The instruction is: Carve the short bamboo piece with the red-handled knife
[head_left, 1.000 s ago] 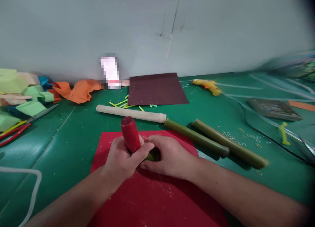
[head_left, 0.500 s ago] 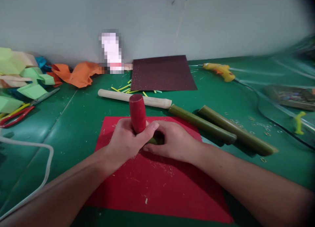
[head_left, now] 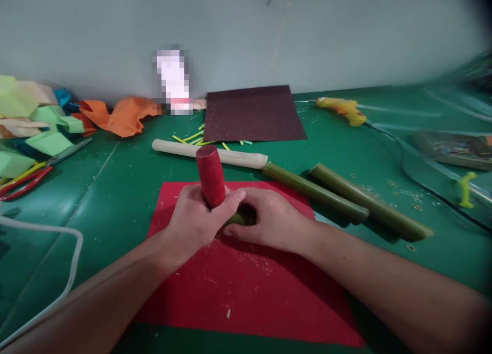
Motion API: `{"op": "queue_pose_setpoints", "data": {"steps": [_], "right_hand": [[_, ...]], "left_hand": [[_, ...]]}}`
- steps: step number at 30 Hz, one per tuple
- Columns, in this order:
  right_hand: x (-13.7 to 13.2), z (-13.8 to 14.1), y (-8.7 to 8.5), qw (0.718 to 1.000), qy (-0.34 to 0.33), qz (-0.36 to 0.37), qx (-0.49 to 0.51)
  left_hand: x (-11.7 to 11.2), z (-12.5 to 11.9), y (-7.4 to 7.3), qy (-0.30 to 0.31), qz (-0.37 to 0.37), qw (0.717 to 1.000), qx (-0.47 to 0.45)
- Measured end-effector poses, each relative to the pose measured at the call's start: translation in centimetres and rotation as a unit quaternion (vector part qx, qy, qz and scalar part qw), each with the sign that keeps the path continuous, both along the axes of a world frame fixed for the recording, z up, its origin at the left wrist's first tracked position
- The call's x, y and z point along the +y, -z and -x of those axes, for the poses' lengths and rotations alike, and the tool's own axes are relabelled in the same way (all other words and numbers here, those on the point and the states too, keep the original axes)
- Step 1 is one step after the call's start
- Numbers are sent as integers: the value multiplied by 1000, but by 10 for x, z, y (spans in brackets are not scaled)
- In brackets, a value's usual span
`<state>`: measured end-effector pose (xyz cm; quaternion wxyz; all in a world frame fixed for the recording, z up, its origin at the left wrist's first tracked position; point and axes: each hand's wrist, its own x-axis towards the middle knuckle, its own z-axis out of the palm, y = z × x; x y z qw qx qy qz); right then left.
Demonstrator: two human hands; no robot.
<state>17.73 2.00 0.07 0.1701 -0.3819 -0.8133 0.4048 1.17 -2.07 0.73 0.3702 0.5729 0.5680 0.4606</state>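
My left hand [head_left: 194,223] is wrapped round a red-handled tool [head_left: 210,175] whose handle sticks up and tilts slightly left; its working end is hidden between my hands. My right hand [head_left: 267,218] is closed over a short green bamboo piece [head_left: 236,220], pinning it to the red mat [head_left: 253,287]. Pale shavings are scattered on the mat around both hands.
Two long green bamboo stalks [head_left: 361,200], one peeled pale at its left end [head_left: 209,153], lie behind the mat. Dark sandpaper sheet [head_left: 253,113], yellow glue gun [head_left: 340,109], red scissors [head_left: 23,182], coloured paper scraps [head_left: 42,128], orange cloth [head_left: 123,116] and a white cable [head_left: 57,272] lie around.
The view has tipped down, so more of the mat's near edge shows. The red handle has leaned a little to the left; both hands keep their grip in the same spot.
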Motion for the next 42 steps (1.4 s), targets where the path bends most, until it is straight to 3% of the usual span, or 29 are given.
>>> {"op": "queue_pose_setpoints", "data": {"steps": [7,15,23,28,33,42], "right_hand": [[-1,1,1,1000,7,3,-10],[0,0,1,1000,9,-3,-11],[0,1,0,1000,0,-12,10],[0,0,0,1000,-4,-1,13],[1,3,0,1000,14,0,-21],[1,1,0,1000,4,0,-17]], "left_hand": [[1,3,4,6,-6,1000,27],[1,5,8,35,-10,999,-3],[6,2,-4,30,83,996,33],[5,1,-7,17,65,998,15],[5,3,-3,-33,24,999,-18],[4,-1,-4,-37,-10,999,-7]]}}
